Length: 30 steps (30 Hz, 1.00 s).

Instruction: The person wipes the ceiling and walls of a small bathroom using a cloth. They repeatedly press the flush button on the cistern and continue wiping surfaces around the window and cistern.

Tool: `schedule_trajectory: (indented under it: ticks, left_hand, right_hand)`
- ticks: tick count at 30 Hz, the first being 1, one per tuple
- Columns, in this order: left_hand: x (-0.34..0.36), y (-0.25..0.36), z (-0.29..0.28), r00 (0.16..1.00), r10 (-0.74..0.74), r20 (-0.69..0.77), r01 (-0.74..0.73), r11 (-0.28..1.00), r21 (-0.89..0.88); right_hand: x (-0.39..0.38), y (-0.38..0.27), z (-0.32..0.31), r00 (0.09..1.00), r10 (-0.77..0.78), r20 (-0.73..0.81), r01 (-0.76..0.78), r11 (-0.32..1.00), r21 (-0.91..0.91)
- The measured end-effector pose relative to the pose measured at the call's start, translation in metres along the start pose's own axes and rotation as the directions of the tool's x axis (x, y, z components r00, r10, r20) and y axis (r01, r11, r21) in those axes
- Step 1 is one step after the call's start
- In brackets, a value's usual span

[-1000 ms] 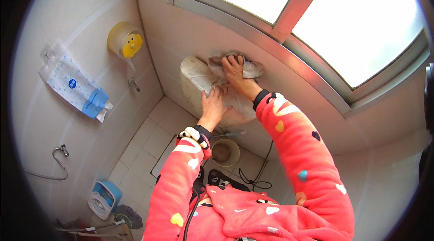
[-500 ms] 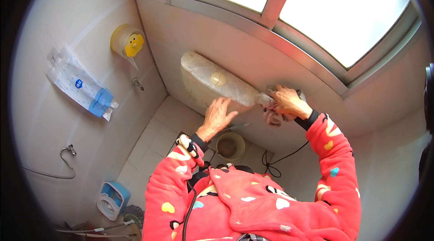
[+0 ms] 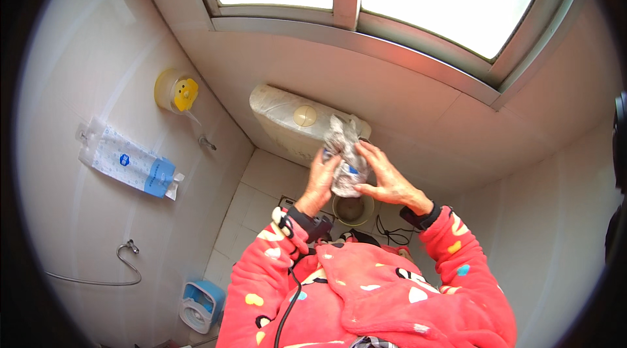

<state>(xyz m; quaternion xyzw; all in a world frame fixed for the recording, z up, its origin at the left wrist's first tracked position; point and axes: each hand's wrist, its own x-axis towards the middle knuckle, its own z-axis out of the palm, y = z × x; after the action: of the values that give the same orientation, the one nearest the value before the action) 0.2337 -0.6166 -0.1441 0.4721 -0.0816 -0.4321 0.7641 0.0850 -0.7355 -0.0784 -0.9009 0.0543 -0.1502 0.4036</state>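
A crumpled, damp-looking grey-white rag with blue patches is held up between my two hands, in front of the toilet tank. My left hand grips its left side, thumb against the cloth. From the other side my right hand has it between thumb and fingers. Behind the rag is the pale, stained toilet tank, with a round flush button on its lid; the rag hides part of its right end. Below my hands a round pale bucket stands on the floor, partly covered by them.
A window spans the wall above the tank. On the left wall are a yellow-faced paper holder, a hanging blue-and-white tissue pack, a small tap and a hose. A blue-white plastic container and black cable lie lower.
My right hand has brought the rag from the tank's right end leftward and nearer to me. My left hand, earlier spread beside the tank, now holds it too. The view has shifted.
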Motion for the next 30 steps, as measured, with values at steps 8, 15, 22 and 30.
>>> schedule_trajectory:
  ticks: [8, 15, 22, 30]
  left_hand:
    - [0.118, 0.128, -0.07, 0.825, 0.524, -0.212, -0.408, 0.812, 0.417]
    - [0.226, 0.125, -0.065, 0.615, 0.772, -0.159, -0.367, 0.459, 0.809]
    - [0.145, 0.038, 0.0, 0.91, 0.381, 0.166, -0.383, 0.614, 0.69]
    - [-0.012, -0.053, -0.096, 0.768, -0.465, 0.441, 0.018, 0.703, 0.711]
  right_hand:
    - [-0.092, 0.03, -0.049, 0.9, 0.421, -0.113, -0.427, 0.904, -0.035]
    - [-0.189, 0.048, -0.019, 0.778, 0.627, -0.042, -0.629, 0.776, -0.045]
    - [-0.235, 0.098, 0.028, 0.673, 0.726, 0.14, -0.739, 0.665, 0.103]
    - [-0.216, 0.241, 0.121, 0.7, 0.612, 0.369, -0.617, 0.778, -0.12]
